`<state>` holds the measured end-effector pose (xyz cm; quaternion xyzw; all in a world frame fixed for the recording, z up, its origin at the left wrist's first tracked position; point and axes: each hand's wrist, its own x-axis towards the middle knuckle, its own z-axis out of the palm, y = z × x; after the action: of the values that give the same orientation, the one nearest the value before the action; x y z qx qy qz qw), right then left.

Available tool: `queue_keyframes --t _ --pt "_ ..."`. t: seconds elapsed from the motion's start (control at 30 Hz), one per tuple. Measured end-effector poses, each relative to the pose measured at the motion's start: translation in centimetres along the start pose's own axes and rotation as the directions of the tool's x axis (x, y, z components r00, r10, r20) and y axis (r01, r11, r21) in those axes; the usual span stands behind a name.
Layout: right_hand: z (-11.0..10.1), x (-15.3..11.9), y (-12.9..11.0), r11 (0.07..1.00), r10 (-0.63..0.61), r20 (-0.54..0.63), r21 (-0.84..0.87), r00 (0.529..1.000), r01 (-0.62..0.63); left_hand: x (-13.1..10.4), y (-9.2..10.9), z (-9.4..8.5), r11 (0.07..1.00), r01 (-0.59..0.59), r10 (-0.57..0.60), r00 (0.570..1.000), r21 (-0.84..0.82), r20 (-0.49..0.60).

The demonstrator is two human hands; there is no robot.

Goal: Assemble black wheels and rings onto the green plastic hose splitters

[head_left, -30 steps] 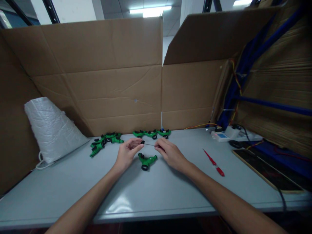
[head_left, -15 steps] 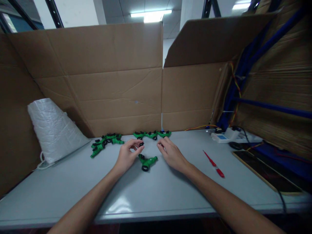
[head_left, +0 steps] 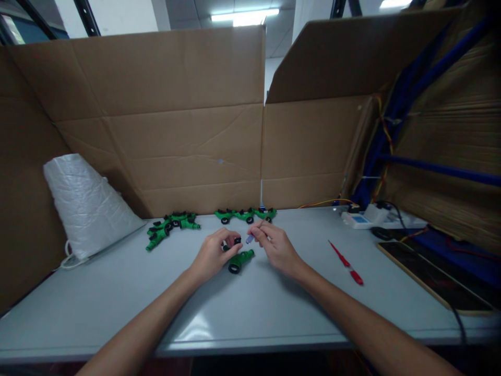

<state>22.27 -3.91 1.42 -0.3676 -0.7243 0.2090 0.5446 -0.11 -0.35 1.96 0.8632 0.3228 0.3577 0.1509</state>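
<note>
My left hand (head_left: pixel 213 254) is closed, thumb and fingers pinching a small black cap-like part (head_left: pixel 237 241). Just to its right, my right hand (head_left: pixel 276 245) pinches a small purplish, translucent piece (head_left: pixel 249 238); a thin shaft seems to run back from it through the fingers. The two small parts are close to each other but apart. Beneath them on the table lies a green pipe fitting (head_left: pixel 245 257) with a black ring at its near opening; my left fingers hide part of it.
More green fittings with black parts lie in a left cluster (head_left: pixel 172 224) and a back row (head_left: pixel 245 215). A red screwdriver (head_left: pixel 346 262) lies at right, near a power strip (head_left: pixel 368 218) and a dark flat panel (head_left: pixel 434 277). A white bag (head_left: pixel 88 209) leans at left. Cardboard walls (head_left: pixel 188 151) enclose the table.
My left hand has moved right with the black part, nearer my right hand and over the fitting. The purplish piece now shows in my right fingers. The view has shifted slightly.
</note>
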Motion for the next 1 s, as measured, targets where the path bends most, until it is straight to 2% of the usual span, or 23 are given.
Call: queue_keyframes --t 0.17,0.27,0.37,0.53,0.63,0.77,0.87,1.0 --pt "0.8 -0.3 -0.2 0.998 -0.039 -0.045 -0.055 0.998 0.036 0.0 0.4 -0.1 0.999 -0.044 0.044 0.999 -0.003 0.028" --pt "1.0 -0.3 -0.3 0.995 -0.022 -0.078 -0.096 0.997 0.014 0.0 0.6 -0.1 0.999 -0.038 0.038 0.999 -0.003 0.032" --pt "0.9 -0.3 -0.5 0.992 0.014 -0.098 -0.124 0.995 -0.026 -0.1 0.6 0.2 0.999 0.019 -0.019 1.0 -0.035 0.001" --pt "0.5 0.0 -0.5 0.989 0.033 -0.132 -0.141 0.991 -0.052 0.1 0.2 0.7 0.968 0.126 -0.14 0.989 -0.216 -0.054" --pt "0.3 0.1 -0.1 0.995 0.052 -0.117 -0.079 0.992 -0.061 0.1 0.0 0.8 0.953 0.145 -0.161 0.986 -0.266 -0.043" --pt "0.4 0.2 0.4 0.992 0.116 -0.097 0.064 0.989 -0.11 0.2 0.3 0.5 0.976 0.096 -0.103 0.994 -0.196 -0.026" --pt "0.5 0.3 0.5 0.984 0.126 -0.126 0.144 0.984 -0.108 0.2 0.8 0.1 0.989 0.05 -0.051 0.999 -0.141 -0.002" --pt "0.8 0.3 0.4 0.97 0.146 -0.168 0.219 0.975 -0.107 0.2 1.0 -0.1 0.989 0.04 -0.037 0.999 -0.143 0.02"
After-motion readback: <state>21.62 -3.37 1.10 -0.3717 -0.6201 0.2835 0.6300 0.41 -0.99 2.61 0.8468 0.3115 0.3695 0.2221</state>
